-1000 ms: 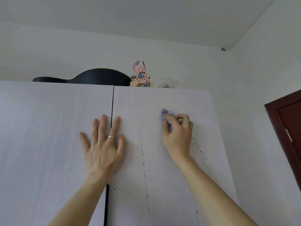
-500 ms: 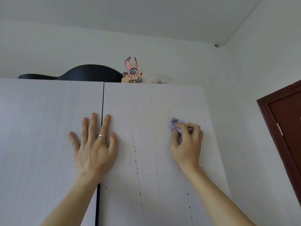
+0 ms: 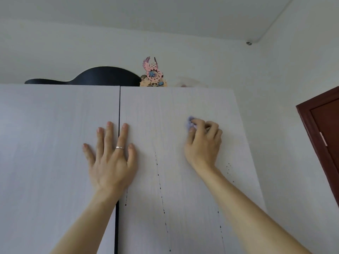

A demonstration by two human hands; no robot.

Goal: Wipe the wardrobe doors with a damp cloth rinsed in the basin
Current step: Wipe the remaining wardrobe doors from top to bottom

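Two pale panels fill the lower view: the left door (image 3: 45, 143) and the right door (image 3: 165, 110), meeting at a dark vertical seam (image 3: 119, 107). The left door runs bare out to the frame's left edge, and a black curved object (image 3: 102, 77) lies along its top edge. The left hand (image 3: 111, 162) lies flat across the seam with fingers straight and spread, holding nothing; a ring (image 3: 119, 147) shows on one finger. A pink ornament (image 3: 153, 74) stands just above the right door's top edge. Dark drip trails (image 3: 159, 180) run down the panel between the two forearms. Further right, the right hand (image 3: 203, 143) curls its fingers round a bunched lilac cloth (image 3: 189, 122) and presses it to the right door, well below the top edge and near the right edge. Bare panel lies above the cloth and to its left. Past the door's right edge comes white wall, then a brown door frame (image 3: 326, 134) at the far right.
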